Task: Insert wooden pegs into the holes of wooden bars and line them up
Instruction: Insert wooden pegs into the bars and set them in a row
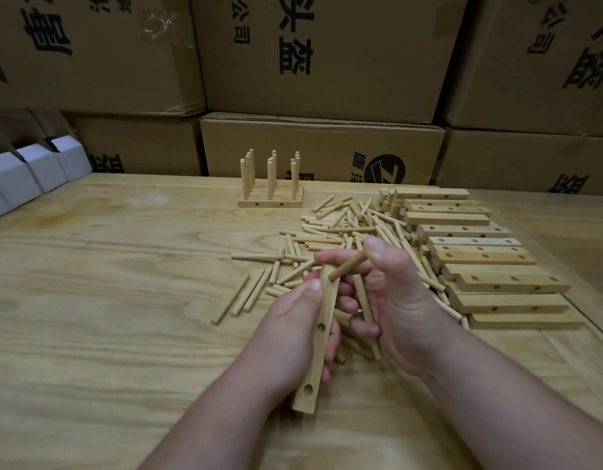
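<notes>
The left hand [290, 320] grips a wooden bar [318, 337] with holes. The right hand [391, 300] pinches one peg [347, 265] by the bar's top end and holds a second peg [364, 300].

left hand [293, 320]: fingers curled, gripping | right hand [391, 300]: thumb-forefinger pinch, fingers curled

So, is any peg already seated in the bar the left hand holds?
No: the bar in the left hand shows empty holes, and the right hand holds a peg clear of it.
</notes>
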Demonstrator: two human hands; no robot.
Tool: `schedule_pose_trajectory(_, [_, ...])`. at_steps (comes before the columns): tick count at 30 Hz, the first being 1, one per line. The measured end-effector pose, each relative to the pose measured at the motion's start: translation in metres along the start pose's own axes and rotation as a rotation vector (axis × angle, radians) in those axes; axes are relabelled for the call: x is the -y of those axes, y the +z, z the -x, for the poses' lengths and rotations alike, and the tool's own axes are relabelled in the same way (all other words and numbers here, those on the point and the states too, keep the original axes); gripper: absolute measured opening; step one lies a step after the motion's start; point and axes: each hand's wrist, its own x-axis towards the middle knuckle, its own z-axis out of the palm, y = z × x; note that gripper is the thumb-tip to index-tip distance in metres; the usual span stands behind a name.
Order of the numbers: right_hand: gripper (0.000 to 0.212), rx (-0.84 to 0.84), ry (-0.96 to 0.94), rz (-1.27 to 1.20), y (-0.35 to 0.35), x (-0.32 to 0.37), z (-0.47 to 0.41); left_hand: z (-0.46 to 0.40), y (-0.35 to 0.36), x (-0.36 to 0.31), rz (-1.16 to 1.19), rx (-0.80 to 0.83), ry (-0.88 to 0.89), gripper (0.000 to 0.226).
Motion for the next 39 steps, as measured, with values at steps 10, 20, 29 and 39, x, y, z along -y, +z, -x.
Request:
schedule_pose_trajectory(10, [0.033,-0.419,-0.068,-0.121,0.005,0.006,-0.005,-0.005,-0.004,-0.011,0.513,-0.092,-0.083,0.033])
schedule_pose_trajectory(20, [0.017,-0.192,-0.378,-0.508,0.037,0.004,0.008,-0.004,0.017,0.0,0.463,-0.362,-0.029,0.031])
schedule_pose_trajectory(29, [0.016,-0.218,-0.392,-0.551,0.043,-0.001,0.004,-0.005,0.025,0.008,0.33,-0.39,-0.015,0.043])
schedule_pose_trajectory(39, [0.038,-0.159,-0.216,-0.347,0.029,-0.011,0.002,-0.006,0.018,0.005,0.472,-0.315,-0.051,0.042])
